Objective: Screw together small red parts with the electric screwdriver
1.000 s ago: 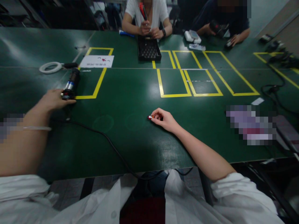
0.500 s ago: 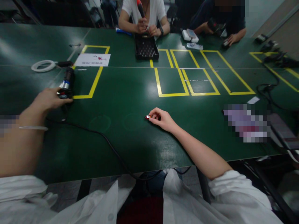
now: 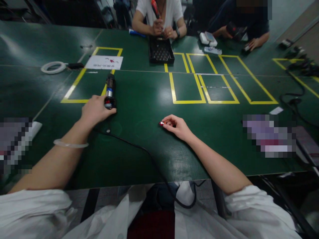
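My left hand (image 3: 96, 109) is wrapped round the lower end of a black cylindrical tool (image 3: 109, 86) with a silver and blue band. The tool's far end points away from me, and a black cable (image 3: 134, 144) trails from near that hand toward the table's front edge. My right hand (image 3: 178, 126) rests low over the green table (image 3: 139, 169), thumb and fingers pinched on a small red-and-white piece (image 3: 161, 123). A bit of orange shows by the fingertips; the rest of the piece is hidden in the hand.
Yellow tape outlines (image 3: 189, 102) mark the table. A printed sheet (image 3: 102, 62) and a white coil (image 3: 53, 67) lie at the back left. Across from me, a person handles a red-handled tool (image 3: 156, 9) over a black tray (image 3: 161, 59). Dark cords (image 3: 295, 101) lie at right.
My left hand has carried the black tool to the right, out of the left part of the taped area, and its cable shifted along. My right hand keeps its pinch. The view turned slightly left.
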Demonstrator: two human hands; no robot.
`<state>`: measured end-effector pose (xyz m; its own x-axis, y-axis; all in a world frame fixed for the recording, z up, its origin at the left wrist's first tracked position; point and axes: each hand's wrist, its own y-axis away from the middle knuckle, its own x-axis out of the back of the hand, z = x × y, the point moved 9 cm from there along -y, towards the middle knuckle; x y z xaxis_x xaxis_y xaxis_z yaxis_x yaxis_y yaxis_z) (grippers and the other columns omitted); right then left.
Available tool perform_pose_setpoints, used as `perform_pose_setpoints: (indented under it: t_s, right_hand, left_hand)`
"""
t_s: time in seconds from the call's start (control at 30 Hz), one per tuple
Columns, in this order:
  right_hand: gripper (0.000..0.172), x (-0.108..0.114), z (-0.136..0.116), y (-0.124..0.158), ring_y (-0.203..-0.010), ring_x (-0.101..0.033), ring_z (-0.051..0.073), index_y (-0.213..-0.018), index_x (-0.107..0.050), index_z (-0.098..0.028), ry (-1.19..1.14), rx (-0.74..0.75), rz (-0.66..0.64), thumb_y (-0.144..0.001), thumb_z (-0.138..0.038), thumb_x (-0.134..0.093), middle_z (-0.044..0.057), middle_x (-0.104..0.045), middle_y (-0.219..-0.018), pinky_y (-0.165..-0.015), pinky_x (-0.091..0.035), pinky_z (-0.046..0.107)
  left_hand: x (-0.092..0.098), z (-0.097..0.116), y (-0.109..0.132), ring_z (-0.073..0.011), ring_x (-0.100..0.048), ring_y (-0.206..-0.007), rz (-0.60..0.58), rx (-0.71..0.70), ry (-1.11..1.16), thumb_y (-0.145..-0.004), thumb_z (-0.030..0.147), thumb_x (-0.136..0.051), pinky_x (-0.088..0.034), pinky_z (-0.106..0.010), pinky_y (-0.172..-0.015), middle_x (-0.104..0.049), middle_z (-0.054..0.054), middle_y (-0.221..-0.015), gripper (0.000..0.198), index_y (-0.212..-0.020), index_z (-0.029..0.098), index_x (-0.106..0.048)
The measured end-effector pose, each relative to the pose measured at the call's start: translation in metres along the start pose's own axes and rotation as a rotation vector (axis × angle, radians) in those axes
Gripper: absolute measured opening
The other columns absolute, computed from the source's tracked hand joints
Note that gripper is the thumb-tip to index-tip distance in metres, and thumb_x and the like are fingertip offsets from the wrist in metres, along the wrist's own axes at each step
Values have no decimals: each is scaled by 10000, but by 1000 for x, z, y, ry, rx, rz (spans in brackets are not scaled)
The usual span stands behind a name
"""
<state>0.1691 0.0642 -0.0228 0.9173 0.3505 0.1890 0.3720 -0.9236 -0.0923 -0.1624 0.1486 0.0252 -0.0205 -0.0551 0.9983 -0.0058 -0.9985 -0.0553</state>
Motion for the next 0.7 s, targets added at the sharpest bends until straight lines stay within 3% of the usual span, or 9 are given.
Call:
perform_pose_setpoints:
  t_s: [0.23,0.37,0.5,0.7]
  right_hand:
    - [284,16,0,0,-659,-520,119,-974,-645,-197,19,16,135,-818,-426,-711,22,-651,-847,-609,-428,263]
    - [270,22,-6,0,-649,-503,119,-949,-613,-197,54,35,191,-810,-410,-703,11,-621,-810,-596,-418,262]
    - [193,19,-12,1,-597,-467,110,-916,-569,-206,139,74,167,-811,-324,-680,-26,-543,-718,-570,-396,260]
    - [83,4,-21,2,-629,-492,119,-895,-567,-214,260,174,74,-842,-235,-626,-16,-532,-764,-601,-421,264]
  left_hand:
    - [3,116,52,-381,-581,-1089,28,-221,77,-820,564,-636,-517,-460,-853,-567,-210,-1248,739,-1404,132,-502]
    - [4,166,78,-358,-582,-1064,28,-325,79,-837,525,-639,-499,-431,-851,-578,-194,-1209,691,-1386,127,-503]
    - [5,192,95,-339,-579,-1054,55,-401,90,-849,495,-633,-486,-414,-848,-585,-183,-1209,668,-1386,123,-496]
    - [2,196,105,-338,-574,-1091,56,-431,123,-851,453,-622,-480,-421,-879,-576,-184,-1250,683,-1438,144,-460]
